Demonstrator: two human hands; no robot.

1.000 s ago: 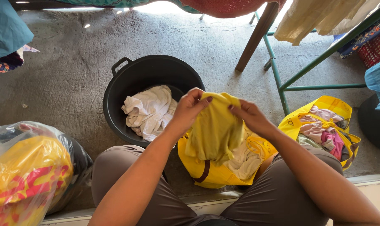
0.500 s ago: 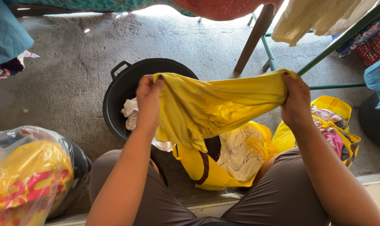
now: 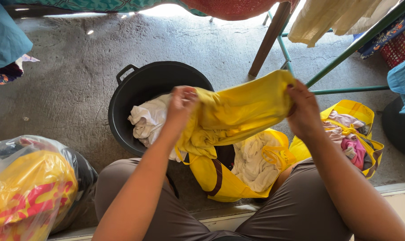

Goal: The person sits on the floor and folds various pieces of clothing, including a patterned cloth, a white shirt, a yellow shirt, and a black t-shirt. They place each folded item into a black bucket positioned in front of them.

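Seated, knees apart over a concrete floor (image 3: 77, 89). Left hand (image 3: 181, 103) and right hand (image 3: 304, 109) gripping a yellow garment (image 3: 242, 109), stretched between them above a black tub (image 3: 142, 87) holding white cloth (image 3: 149, 120). Below, a yellow bag (image 3: 220, 178) with pale fabric; another yellow bag (image 3: 358, 111) right; plastic sack (image 3: 28, 187) left.

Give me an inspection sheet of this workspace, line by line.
Surface: bare grey concrete floor, rough and stained.
Job's things: yellow garment stretched over the black tub, which holds white cloth.
Clutter: open yellow bag of pale laundry between the knees; second yellow bag of mixed clothes at right; plastic sack at left.
Grip: left hand and right hand each pinch an end of the garment.
Cables: nothing seen.
Surroundings: green metal rack with hanging cloths.
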